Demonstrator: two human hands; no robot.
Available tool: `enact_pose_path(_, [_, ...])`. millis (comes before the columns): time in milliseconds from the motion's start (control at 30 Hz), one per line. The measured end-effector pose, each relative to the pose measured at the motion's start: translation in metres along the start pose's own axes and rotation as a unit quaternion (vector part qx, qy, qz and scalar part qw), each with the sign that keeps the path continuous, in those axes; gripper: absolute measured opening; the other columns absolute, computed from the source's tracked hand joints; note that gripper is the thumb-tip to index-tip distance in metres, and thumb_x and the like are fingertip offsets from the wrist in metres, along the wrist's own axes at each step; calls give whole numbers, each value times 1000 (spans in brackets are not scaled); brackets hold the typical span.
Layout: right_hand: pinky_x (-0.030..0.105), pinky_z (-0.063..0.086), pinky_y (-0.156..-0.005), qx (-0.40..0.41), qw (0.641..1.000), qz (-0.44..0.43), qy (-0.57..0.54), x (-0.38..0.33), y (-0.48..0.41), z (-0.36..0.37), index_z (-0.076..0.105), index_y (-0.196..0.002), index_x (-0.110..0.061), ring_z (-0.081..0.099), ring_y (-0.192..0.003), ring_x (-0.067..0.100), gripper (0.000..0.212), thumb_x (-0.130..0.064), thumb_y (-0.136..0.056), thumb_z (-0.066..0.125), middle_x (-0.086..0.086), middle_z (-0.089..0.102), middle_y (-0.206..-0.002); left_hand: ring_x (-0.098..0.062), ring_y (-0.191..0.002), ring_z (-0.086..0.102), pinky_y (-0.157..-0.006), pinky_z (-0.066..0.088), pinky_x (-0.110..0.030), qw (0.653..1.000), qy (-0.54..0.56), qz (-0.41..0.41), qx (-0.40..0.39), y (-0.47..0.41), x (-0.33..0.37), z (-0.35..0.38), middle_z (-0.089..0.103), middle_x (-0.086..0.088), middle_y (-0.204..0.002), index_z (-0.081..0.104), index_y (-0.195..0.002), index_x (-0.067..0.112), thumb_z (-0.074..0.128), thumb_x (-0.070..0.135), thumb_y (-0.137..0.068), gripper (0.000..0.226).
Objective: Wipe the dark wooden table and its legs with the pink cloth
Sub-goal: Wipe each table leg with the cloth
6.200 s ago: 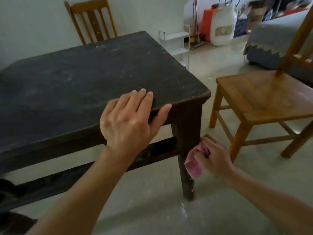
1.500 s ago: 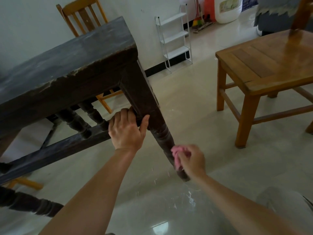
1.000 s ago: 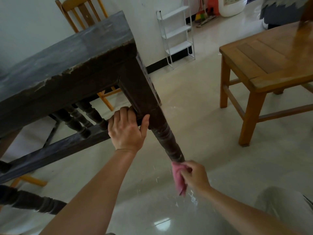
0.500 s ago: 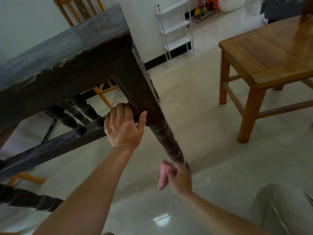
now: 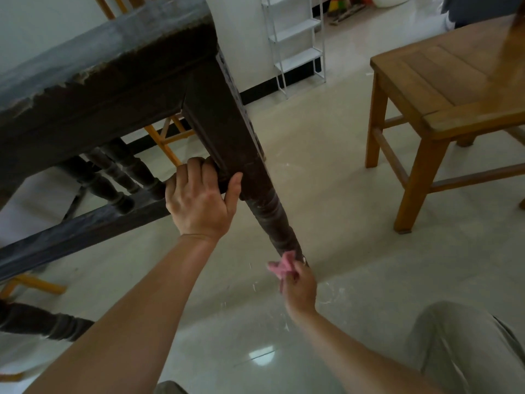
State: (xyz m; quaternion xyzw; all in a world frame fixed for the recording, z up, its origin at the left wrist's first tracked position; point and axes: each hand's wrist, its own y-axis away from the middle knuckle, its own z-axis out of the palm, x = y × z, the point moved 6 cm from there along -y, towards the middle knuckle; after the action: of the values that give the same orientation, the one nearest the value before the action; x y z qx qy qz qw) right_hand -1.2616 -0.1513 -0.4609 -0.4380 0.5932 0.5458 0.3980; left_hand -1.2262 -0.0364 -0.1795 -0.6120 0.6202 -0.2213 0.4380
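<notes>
Fingers [image 5: 196,173] of the left hand [image 5: 200,204] curled over the lower rail [image 5: 85,227] right where it joins the near leg [image 5: 244,166], thumb pressed against the leg itself, so clamped on the dark wooden table [image 5: 108,49], seen tilted from low down. Turned spindles [image 5: 113,177] between apron and rail, further left. Then down at the foot of that same leg, pink cloth [image 5: 282,267] bunched up and touching the turned bottom part, just above the pale floor [image 5: 355,251]. Held by the right hand [image 5: 301,288], fingers closed around it, though kinda hard to see exactly how since only the back of the hand shows. Off to the right, light wooden chair [image 5: 443,89] well apart from the table, and a white shelf rack [image 5: 295,38] against the wall behind.
</notes>
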Motion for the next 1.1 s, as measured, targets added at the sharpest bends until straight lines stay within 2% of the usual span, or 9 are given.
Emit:
enact_pose_path(67, [36, 59, -78, -19, 999, 20, 41, -9, -5, -16, 67, -83, -21, 68, -77, 14, 16, -24, -95, 56, 0, 72, -84, -34, -76, 57, -65, 45, -39, 1000, 3, -4, -8, 0, 1, -1, 60, -16, -87, 58, -89, 3, 38, 52, -99, 53])
enact_pose_path(233, [43, 56, -78, 123, 990, 65, 13, -42, -62, -67, 63, -72, -17, 66, -77, 26, 20, -12, -90, 54, 6, 70, -81, -34, -77, 58, -66, 45, -39, 1000, 2, -11, -3, 0, 0, -1, 60, -15, -88, 59, -89, 4, 40, 52, -98, 52])
enact_pose_path(367, [36, 52, -82, 144, 989, 4, -12, -43, -35, -20, 72, -105, -22, 64, -88, 20, 30, -31, -98, 45, 0, 67, -99, -33, -76, 58, -67, 46, -39, 1000, 2, -9, 0, 1, 0, -2, 61, -16, -88, 59, -90, 4, 40, 52, -98, 51])
enact_pose_path(567, [36, 58, -70, 31, 993, 89, 69, 21, 4, -15, 63, -78, -20, 65, -72, 16, 19, -18, -95, 54, 2, 68, -82, -33, -77, 57, -66, 45, -38, 1000, 2, -5, 7, 1, -1, -2, 61, -15, -88, 59, -90, 4, 38, 52, -99, 53])
enact_pose_path(733, [29, 52, -66, 148, 984, 84, 48, -16, -81, -78, 67, -85, -13, 66, -72, 20, 22, -27, -97, 55, 5, 69, -79, -33, -75, 59, -66, 46, -38, 999, -8, -5, 32, -1, -1, -2, 62, -15, -87, 60, -89, 5, 39, 52, -99, 53])
enact_pose_path(800, [23, 47, -59, 118, 987, 110, 24, -13, -89, -62, 69, -89, -15, 65, -66, 17, 22, -32, -95, 57, 2, 68, -74, -33, -77, 59, -67, 47, -38, 999, -20, -3, 38, -1, 0, -1, 63, -15, -88, 61, -90, 5, 39, 53, -99, 54])
enact_pose_path(933, [33, 51, -78, 27, 990, 97, 98, 42, -40, -5, 69, -110, -22, 66, -88, 26, 59, -65, -86, 35, 7, 71, -97, -33, -77, 59, -66, 46, -37, 999, -39, 6, 37, 3, -1, -1, 62, -16, -88, 61, -89, 4, 37, 53, -99, 55])
enact_pose_path(1000, [33, 53, -77, -33, 983, 134, 121, 69, -3, 2, 72, -104, -23, 65, -84, 23, 37, -48, -88, 51, 7, 72, -99, -33, -77, 59, -65, 45, -37, 999, -37, 4, 39, 4, -1, -1, 62, -15, -88, 61, -88, 4, 37, 52, -99, 55])
enact_pose_path(1100, [32, 52, -72, 13, 979, 155, 135, 69, -16, -26, 71, -91, -14, 63, -79, 25, 25, -30, -96, 52, 8, 70, -91, -33, -75, 58, -64, 44, -37, 998, -34, 8, 50, 2, 0, 0, 62, -15, -87, 61, -87, 4, 37, 52, -99, 55])
